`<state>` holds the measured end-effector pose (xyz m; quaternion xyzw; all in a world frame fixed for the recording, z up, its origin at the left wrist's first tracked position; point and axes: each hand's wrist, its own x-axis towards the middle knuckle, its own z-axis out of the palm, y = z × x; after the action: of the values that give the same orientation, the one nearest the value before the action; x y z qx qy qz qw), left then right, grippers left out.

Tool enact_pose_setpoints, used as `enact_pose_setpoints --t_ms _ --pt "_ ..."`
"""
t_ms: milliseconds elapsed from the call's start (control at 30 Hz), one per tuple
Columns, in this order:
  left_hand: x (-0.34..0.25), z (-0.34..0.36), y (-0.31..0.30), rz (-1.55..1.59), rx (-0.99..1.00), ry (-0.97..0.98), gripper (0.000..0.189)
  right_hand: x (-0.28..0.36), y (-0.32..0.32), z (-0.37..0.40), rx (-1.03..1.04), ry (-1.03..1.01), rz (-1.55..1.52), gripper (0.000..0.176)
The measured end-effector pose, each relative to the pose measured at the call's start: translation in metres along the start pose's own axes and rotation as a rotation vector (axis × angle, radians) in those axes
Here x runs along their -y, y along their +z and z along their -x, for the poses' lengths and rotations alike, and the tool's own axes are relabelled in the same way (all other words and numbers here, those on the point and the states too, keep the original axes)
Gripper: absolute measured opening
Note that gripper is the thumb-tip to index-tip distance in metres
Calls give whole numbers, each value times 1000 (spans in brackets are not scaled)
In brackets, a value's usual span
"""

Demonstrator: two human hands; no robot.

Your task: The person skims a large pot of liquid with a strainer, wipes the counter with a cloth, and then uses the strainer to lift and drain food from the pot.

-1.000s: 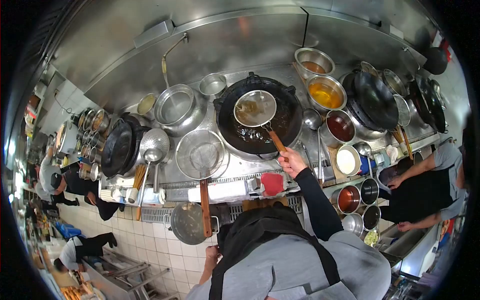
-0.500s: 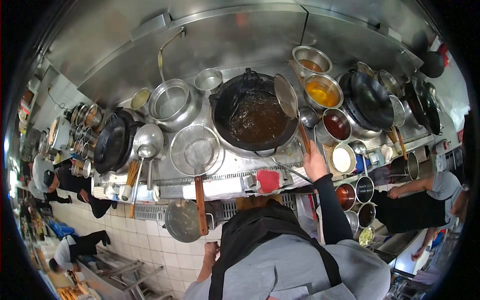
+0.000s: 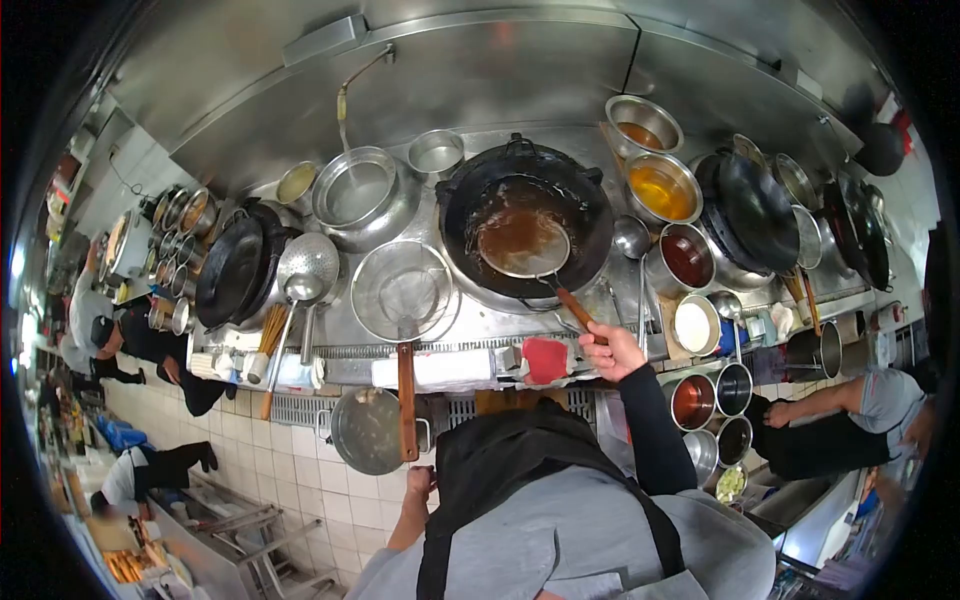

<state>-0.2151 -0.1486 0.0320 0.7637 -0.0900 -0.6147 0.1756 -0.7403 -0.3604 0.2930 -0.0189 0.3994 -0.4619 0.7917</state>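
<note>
My right hand (image 3: 612, 352) is closed around the wooden handle of a round mesh strainer (image 3: 524, 248). Its mesh head lies in the brown liquid of a large black wok (image 3: 592, 210). Low on the left, near my body, my left hand (image 3: 420, 484) is curled shut; what it holds, if anything, is hidden. The handle end of a second, larger mesh strainer (image 3: 402, 290) reaches close to that hand. This strainer lies on the steel stove top, its wooden handle out over the edge. Beside the wok's right rim rests a ladle (image 3: 632, 240).
Metal bowls of orange liquid (image 3: 664, 188) and a pot of red sauce (image 3: 686, 256) stand right of the wok. A perforated skimmer (image 3: 308, 262) and stacked black woks (image 3: 232, 275) sit left. A pot (image 3: 368, 432) stands low ahead. A co-worker (image 3: 840, 415) is at right.
My right hand has moved down and left with the strainer. The strainer's head has gone from tilted at the wok's right rim down into the liquid. The view has shifted slightly.
</note>
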Motion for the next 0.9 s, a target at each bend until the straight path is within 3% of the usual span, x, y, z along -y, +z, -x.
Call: enact_pose_setpoints --t_ms 167,233,300,500,567,600,667,733,800,900 --pt "6 12 1 22 -52 17 18 17 6 -26 -43 -91 85 13" --pt "21 1 -7 -241 -2 232 19 25 10 -33 -33 -116 121 14" --pt "33 -2 -10 -429 26 328 21 33 12 -42 -40 -137 153 15" --pt "47 1 -16 -774 33 254 29 53 24 -50 -52 -235 304 20" --pt "56 -1 -16 -407 10 159 27 59 29 -44 -88 -278 376 24" --pt "64 -4 -18 -222 -2 109 26 61 30 -42 -121 -295 430 36" --pt "81 -8 -32 55 200 311 23 64 42 -18 -188 -370 579 40" --pt "81 -10 -32 -42 189 427 21 68 34 -7 -275 -557 844 47" --pt "64 -13 -25 -423 -12 435 19 69 10 -12 -428 -962 1261 55" --pt "43 -8 -20 -651 -220 360 17 62 12 15 -544 -1006 1485 61"
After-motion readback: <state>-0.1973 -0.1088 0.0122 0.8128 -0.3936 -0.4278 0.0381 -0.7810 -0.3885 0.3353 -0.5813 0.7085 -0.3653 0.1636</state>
